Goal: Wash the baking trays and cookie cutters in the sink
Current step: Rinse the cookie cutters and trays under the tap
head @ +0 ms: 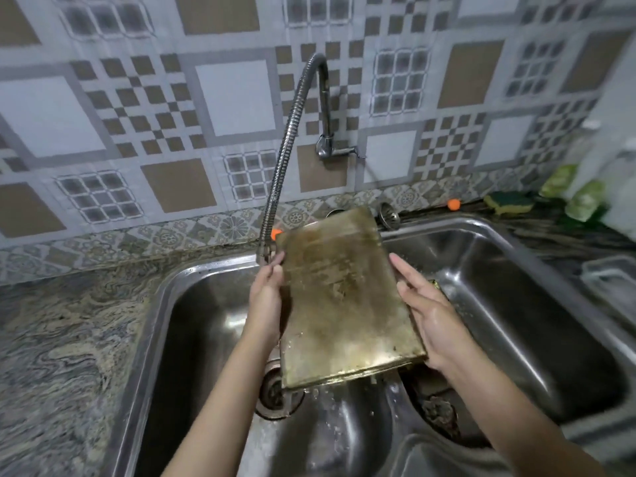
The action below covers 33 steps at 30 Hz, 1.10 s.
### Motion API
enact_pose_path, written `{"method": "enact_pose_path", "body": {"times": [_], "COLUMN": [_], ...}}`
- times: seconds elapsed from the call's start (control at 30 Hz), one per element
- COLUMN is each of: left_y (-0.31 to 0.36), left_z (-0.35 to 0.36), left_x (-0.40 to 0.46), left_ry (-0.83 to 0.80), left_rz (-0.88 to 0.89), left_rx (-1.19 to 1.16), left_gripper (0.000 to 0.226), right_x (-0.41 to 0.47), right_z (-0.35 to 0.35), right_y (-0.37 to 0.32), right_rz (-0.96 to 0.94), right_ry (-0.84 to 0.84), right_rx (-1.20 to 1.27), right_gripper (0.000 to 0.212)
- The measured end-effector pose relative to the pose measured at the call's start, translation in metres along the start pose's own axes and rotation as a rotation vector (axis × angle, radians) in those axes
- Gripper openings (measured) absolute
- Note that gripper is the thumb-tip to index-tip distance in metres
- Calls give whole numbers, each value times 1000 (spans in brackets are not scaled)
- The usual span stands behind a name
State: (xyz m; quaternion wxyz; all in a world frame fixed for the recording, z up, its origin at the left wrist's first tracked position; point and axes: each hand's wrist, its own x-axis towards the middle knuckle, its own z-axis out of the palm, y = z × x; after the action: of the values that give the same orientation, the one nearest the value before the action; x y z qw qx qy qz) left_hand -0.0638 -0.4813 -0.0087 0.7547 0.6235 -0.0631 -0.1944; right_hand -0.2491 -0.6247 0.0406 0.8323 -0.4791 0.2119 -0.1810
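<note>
Tarnished, brown-stained metal fills the middle of the head view: a baking tray (pixel 344 297) is being held, tilted with its far edge raised, above the divider of a double steel sink (pixel 516 304), just beside the nozzle of a flexible tap (pixel 275 173). The left hand (pixel 266 304) is gripping the tray's left long edge, its fingers (pixel 277 261) curled round the rim near the far corner. The right hand (pixel 433 321) is clasping the opposite long edge, thumb lying straight along the top face and the other fingers wrapped under and out of sight.

The tray looks stiff and fairly light, a thin sheet with turned-down rims; its wet, greasy surface is likely to be slippery, so the two long rims seem the safest places to hold it. Water droplets are showing on the steel below the near edge, though no stream from the tap is plain. A green-and-yellow sponge (pixel 509 201) is lying on the desk behind the right basin, well apart from the tray. No cookie cutters can be made out.
</note>
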Motion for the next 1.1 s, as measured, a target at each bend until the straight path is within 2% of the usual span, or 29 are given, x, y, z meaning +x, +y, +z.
{"method": "enact_pose_path", "body": {"times": [0.07,0.17,0.27,0.33,0.43,0.53,0.77,0.9,1.0,1.1], "left_y": [12,15,-15,-45,-88,-118,-139,-142,-142,-141], "left_z": [26,60,77,85,98,110,117,118,118,119], "left_x": [-3,-18,-33,-44,-65,-78,-82,-81,-81,-81], "left_ry": [-81,-116,-157,-206,-308,-330,-165,-135,-125,-115], "left_rz": [-50,-16,53,112,71,58,164,184,167,174], "left_rx": [79,345,498,691,985,1133,1122,1098,1113,1126], "left_gripper": [63,50,51,56,66,70,73,69,59,63], "right_x": [-6,-12,-7,3,16,25,65,79,84,87], "right_z": [-8,-24,-49,-68,-95,-115,-149,-152,-152,-153], "right_y": [-31,-75,-93,-87,-56,-11,96,122,136,138], "right_rz": [-116,-255,-306,-304,-236,-172,-12,54,98,129], "right_ry": [35,92,152,187,142,87,-81,-113,-112,-102], "right_rx": [-73,-204,-396,-614,-946,-1143,-1251,-1224,-1200,-1090], "right_gripper": [38,36,40,44,49,50,56,62,56,50]}}
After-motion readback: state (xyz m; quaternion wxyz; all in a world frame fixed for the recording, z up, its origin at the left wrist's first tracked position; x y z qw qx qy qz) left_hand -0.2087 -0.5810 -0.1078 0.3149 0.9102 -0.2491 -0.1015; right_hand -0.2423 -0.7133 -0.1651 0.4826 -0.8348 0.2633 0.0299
